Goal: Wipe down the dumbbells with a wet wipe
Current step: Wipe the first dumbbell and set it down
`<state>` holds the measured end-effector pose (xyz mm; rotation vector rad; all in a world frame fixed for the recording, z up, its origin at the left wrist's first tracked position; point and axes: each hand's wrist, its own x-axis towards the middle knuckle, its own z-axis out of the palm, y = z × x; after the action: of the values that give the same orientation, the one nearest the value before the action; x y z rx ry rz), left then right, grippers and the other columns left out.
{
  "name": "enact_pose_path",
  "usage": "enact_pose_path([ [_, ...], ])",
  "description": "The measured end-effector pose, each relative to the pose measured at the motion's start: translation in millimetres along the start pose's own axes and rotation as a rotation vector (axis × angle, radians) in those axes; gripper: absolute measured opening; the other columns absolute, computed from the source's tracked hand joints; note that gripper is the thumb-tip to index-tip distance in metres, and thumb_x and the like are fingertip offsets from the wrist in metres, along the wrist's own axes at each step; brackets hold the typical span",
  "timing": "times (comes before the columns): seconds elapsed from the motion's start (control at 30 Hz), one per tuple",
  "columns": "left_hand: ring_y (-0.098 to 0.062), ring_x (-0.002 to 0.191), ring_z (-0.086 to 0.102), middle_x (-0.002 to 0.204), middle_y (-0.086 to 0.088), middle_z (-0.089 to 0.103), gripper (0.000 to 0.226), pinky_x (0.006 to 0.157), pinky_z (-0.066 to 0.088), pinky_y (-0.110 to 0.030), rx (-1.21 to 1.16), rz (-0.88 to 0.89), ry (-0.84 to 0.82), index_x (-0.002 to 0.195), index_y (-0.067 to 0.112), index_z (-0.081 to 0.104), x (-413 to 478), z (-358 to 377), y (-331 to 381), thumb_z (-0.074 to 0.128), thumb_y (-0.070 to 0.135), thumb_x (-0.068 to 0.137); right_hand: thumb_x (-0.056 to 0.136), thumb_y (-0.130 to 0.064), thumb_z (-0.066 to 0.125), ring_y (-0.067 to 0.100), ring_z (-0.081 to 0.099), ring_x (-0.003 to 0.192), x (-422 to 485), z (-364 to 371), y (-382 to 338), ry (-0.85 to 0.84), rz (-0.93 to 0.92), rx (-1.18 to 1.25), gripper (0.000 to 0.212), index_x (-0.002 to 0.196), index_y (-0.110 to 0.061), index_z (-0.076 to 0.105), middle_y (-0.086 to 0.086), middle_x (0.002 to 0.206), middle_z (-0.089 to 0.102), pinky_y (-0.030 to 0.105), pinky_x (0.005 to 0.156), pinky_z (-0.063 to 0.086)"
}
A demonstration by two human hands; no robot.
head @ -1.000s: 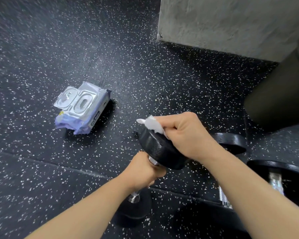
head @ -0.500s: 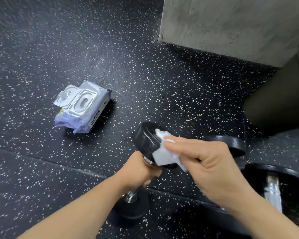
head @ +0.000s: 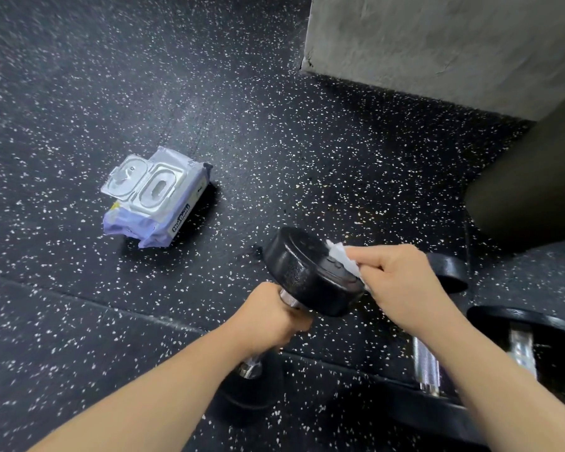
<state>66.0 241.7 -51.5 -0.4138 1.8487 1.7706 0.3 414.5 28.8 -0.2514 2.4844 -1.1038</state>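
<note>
A black dumbbell (head: 304,272) is held tilted above the floor, its upper head toward the camera's centre. My left hand (head: 268,318) grips its chrome handle just below that head; the lower head sits dark beneath my forearm. My right hand (head: 402,282) pinches a white wet wipe (head: 343,261) against the right side of the upper head. Two more dumbbells lie on the floor at the right: one (head: 426,367) behind my right arm, another (head: 522,347) near the right edge.
A pack of wet wipes (head: 154,199) with its plastic lid flipped open lies on the speckled black rubber floor (head: 79,93) to the left. A grey concrete block (head: 437,44) stands at the back right. A dark rounded object (head: 535,190) fills the right edge.
My right hand slid the wipe from the top of the dumbbell head down across its face, then to its right side. The left hand kept its grip on the handle.
</note>
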Motion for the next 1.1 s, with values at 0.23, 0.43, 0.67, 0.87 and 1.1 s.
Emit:
enact_pose_path([
  [0.23, -0.015, 0.041, 0.027, 0.047, -0.002, 0.031, 0.018, 0.049, 0.025, -0.028, -0.009, 0.052, 0.043, 0.059, 0.012, 0.041, -6, 0, 0, 0.058, 0.007, 0.062, 0.086, 0.008, 0.05, 0.03, 0.062, 0.096, -43, 6, -41, 0.077, -0.383, 0.043, 0.016, 0.092, 0.005, 0.065, 0.016, 0.107, 0.061, 0.042, 0.082, 0.051],
  [0.43, -0.013, 0.045, 0.02, 0.048, 0.005, 0.024, 0.029, 0.046, 0.02, -0.027, 0.019, 0.076, -0.005, 0.058, 0.006, 0.029, -3, 7, 1, 0.057, -0.001, 0.062, 0.088, 0.003, 0.052, 0.008, 0.065, 0.103, 18, 17, -62, -0.099, -0.387, 0.072, 0.031, 0.103, -0.008, 0.076, 0.002, 0.109, 0.074, 0.022, 0.095, 0.049],
  [0.67, -0.014, 0.047, 0.018, 0.049, 0.004, 0.021, 0.038, 0.047, 0.016, -0.027, 0.075, 0.069, -0.003, 0.055, 0.018, 0.02, -1, 11, 3, 0.055, 0.004, 0.057, 0.09, 0.002, 0.043, 0.019, 0.065, 0.096, 51, 10, -23, -0.165, -0.067, -0.082, 0.043, 0.106, -0.019, 0.076, 0.0, 0.101, 0.074, 0.035, 0.088, 0.052],
  [0.87, -0.014, 0.05, 0.016, 0.052, 0.001, 0.018, 0.034, 0.05, 0.012, -0.032, 0.149, 0.125, -0.002, 0.058, 0.009, 0.021, -3, 11, 3, 0.054, 0.003, 0.06, 0.081, -0.004, 0.036, 0.017, 0.045, 0.058, 25, 4, 7, -0.126, 0.225, -0.083, 0.031, 0.067, -0.008, 0.063, 0.001, 0.06, 0.05, 0.032, 0.06, 0.04],
  [1.1, -0.017, 0.05, 0.025, 0.052, -0.006, 0.03, 0.03, 0.047, 0.019, -0.029, 0.091, 0.031, 0.145, 0.058, 0.005, 0.033, -5, 13, 6, 0.062, 0.009, 0.065, 0.086, -0.018, 0.051, 0.03, 0.071, 0.065, -24, 0, -24, 0.021, 0.368, -0.149, 0.033, 0.055, -0.011, 0.047, 0.01, 0.065, 0.071, 0.036, 0.066, 0.053],
])
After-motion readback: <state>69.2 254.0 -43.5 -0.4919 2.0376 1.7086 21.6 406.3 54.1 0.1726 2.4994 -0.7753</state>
